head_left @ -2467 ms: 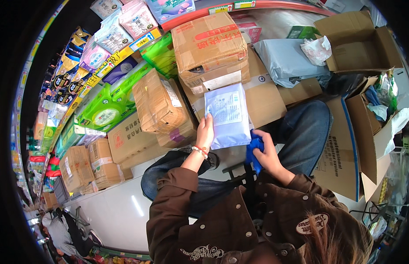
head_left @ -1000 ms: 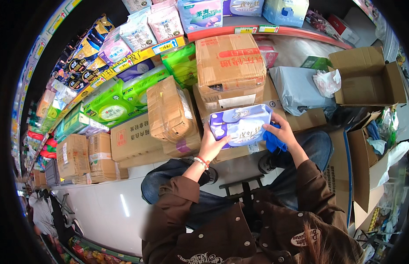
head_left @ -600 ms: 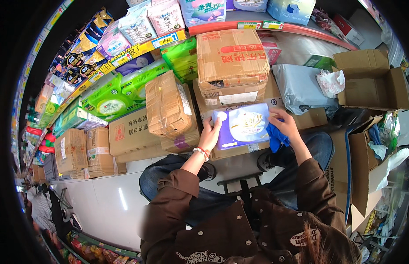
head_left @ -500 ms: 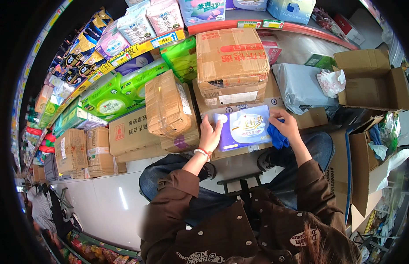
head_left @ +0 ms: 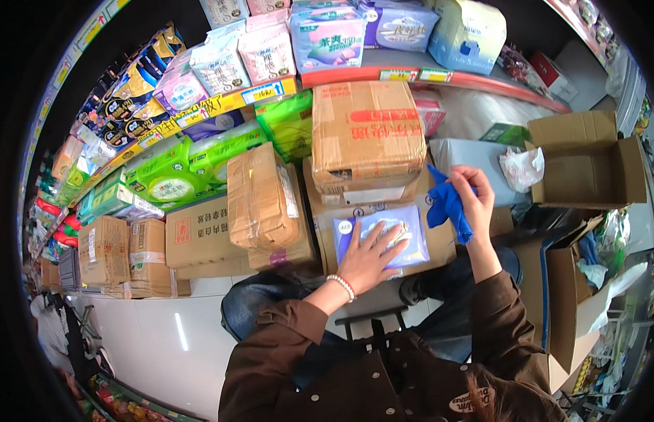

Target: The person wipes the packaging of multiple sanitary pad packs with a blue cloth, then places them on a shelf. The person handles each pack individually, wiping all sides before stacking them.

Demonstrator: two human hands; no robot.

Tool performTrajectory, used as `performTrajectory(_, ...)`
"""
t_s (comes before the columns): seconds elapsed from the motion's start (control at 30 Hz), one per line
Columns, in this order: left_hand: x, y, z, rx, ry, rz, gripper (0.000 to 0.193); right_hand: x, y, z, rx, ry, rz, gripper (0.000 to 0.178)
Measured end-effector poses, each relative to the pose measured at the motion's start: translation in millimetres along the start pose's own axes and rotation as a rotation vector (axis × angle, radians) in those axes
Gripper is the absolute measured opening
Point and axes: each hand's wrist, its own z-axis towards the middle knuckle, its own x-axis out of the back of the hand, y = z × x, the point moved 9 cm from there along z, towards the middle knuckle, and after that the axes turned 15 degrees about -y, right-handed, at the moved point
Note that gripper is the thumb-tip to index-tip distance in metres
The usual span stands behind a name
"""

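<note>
A broad cardboard carton carries a lavender soft pack, long axis running roughly left to right. The left hand, nearer, lies atop it, fingers spread, grasping nothing; the right hand, off its far right corner, pinches a crumpled blue cloth.

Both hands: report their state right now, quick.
Left hand: open, spread on top of the purple pack.
Right hand: closed, holding the blue cloth.
</note>
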Motion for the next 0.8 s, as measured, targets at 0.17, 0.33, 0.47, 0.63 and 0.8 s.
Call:
performTrajectory(0.17, 5.5, -4.9, -0.8, -0.013, 0.065, -0.034, 0.076, -9.7, -68.8, 97.1, 0.320, -0.020, -0.400, 0.010)
performTrajectory(0.33, 2.1, -12.0, 2.6, 0.005, 0.041, -0.085, 0.075, -44.0, -110.0, 213.6, 0.486, -0.038, -0.868, 0.023)
performTrajectory(0.47, -5.3, -12.5, 6.3, 0.019, 0.065, -0.071, 0.079, -64.3, -120.2, 279.8, 0.466, 0.046, -1.338, 0.032)
performTrajectory(0.63, -7.6, -14.8, 10.3, 0.009, 0.030, -0.100, 0.073, -78.1, -106.5, 341.2, 0.340, -0.072, -1.694, 0.039)
performTrajectory(0.8, -8.1, -18.4, 6.1, 0.027, 0.063, -0.104, 0.076, -107.1, -93.0, 361.6, 0.232, -0.243, -1.940, 0.035)
